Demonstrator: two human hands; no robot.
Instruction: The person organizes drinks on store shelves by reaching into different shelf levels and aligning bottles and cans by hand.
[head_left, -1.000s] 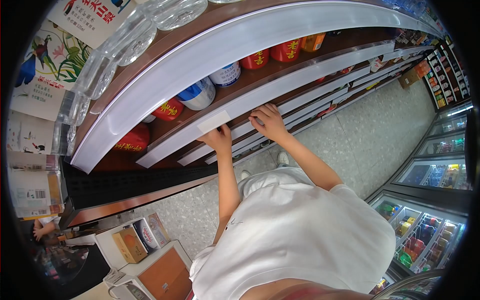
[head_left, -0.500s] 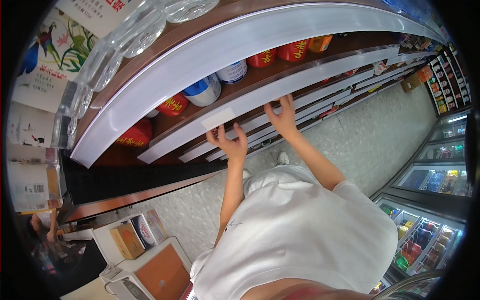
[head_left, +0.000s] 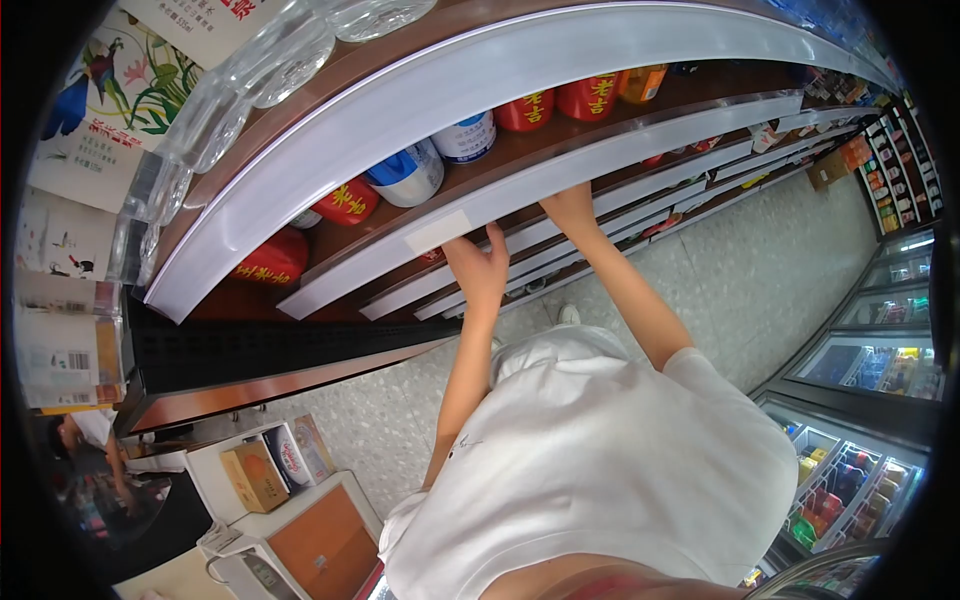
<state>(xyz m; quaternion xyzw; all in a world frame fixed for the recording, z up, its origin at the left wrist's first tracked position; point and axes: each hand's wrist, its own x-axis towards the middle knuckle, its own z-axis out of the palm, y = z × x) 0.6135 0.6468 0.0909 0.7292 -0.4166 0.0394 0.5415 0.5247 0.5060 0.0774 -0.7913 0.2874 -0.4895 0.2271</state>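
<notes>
My left hand reaches into the gap below a white shelf edge. Its thumb stands apart from the other fingers, whose tips are hidden behind the edge. A small red item shows just beside it, partly covered. Farther right, my right hand goes into the same gap, its fingers hidden by the shelf edge. I cannot see whether it holds anything. A blank white label sits on the edge above my left hand. On the shelf above stand red cans and a blue-and-white can.
Clear bottles stand on the top shelf at upper left. Lower shelf edges run beneath my hands. Drink fridges line the right. Boxes rest on a counter at lower left, near another person.
Both hands have moved forward into the gap under the shelf edge. Fingers that showed in front of it are now mostly hidden.
</notes>
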